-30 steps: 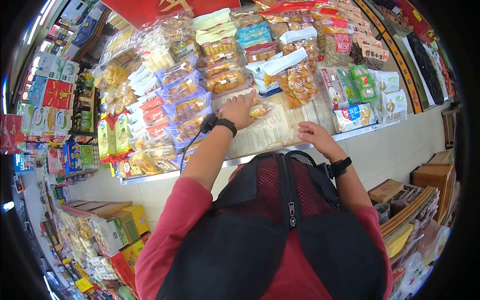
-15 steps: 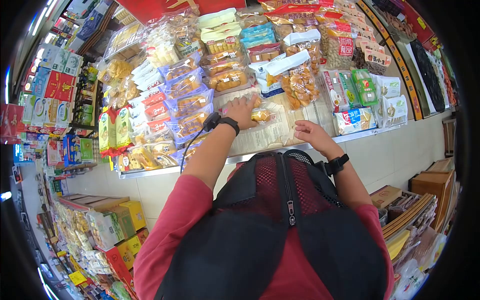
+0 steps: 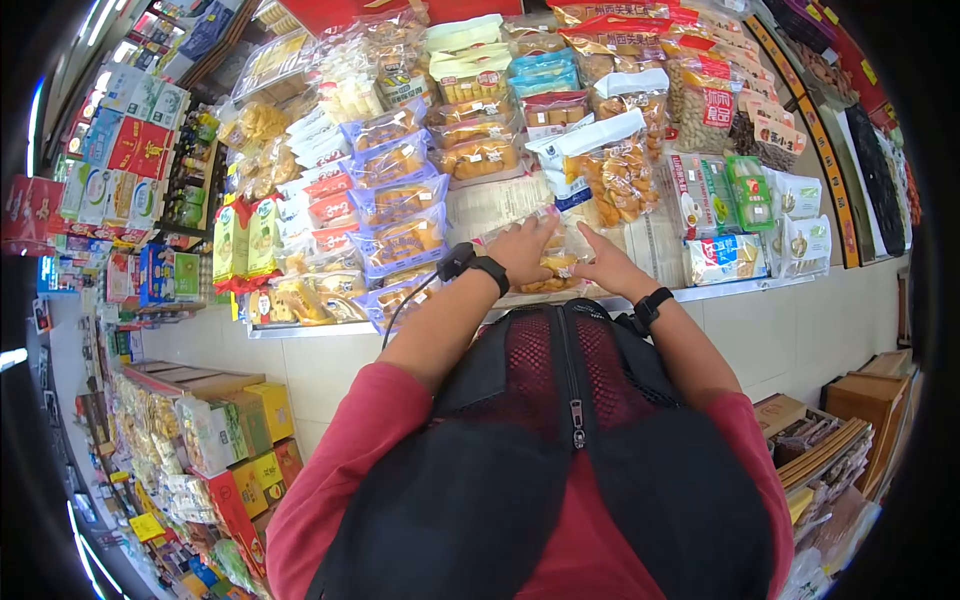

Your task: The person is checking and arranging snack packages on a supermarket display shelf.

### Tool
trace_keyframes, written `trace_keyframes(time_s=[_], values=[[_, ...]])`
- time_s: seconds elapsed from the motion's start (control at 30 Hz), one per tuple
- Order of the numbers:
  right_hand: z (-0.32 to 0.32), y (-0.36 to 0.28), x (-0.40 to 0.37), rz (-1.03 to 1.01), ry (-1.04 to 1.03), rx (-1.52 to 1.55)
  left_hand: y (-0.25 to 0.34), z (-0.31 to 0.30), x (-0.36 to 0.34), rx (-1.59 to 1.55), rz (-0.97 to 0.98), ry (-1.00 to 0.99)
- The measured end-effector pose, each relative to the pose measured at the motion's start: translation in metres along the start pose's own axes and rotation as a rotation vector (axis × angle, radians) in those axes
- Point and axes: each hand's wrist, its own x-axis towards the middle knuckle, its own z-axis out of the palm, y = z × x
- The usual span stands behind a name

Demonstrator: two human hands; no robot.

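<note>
My left hand (image 3: 522, 250) lies palm down over a clear packet of bread (image 3: 556, 268) at the table's near side, its fingers curving over the left part. Golden bread shows through the wrap to the right of that hand; the rest is covered. A bit of pink shows at the fingertips. My right hand (image 3: 610, 270) is at the packet's right end, thumb and forefinger apart and the thumb near or touching the wrap. Just beyond are a white-topped bag of brown snacks (image 3: 622, 185) and packaged buns (image 3: 478, 160). Purple-edged bread packets (image 3: 405, 240) stand in a column to the left.
Printed paper (image 3: 490, 205) covers the table beneath the packets. To the right lie a blue-and-white packet (image 3: 727, 258) and a green packet (image 3: 750, 195). A metal edge (image 3: 730, 290) runs along the table's front. Boxes (image 3: 265, 425) are stacked at lower left.
My left hand and the bread packet have come nearer to my body. The right hand has moved left to the packet's end, its thumb and forefinger now spread. The view has shifted slightly.
</note>
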Motion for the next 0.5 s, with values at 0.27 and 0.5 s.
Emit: trace_keyframes(time_s=[0.27, 0.5], values=[[0.016, 0.004, 0.022, 0.012, -0.003, -0.002, -0.010, 0.003, -0.003, 0.000, -0.009, -0.030], [0.017, -0.013, 0.027, 0.056, 0.057, -0.013, -0.019, 0.007, -0.005, -0.089, 0.022, 0.032]])
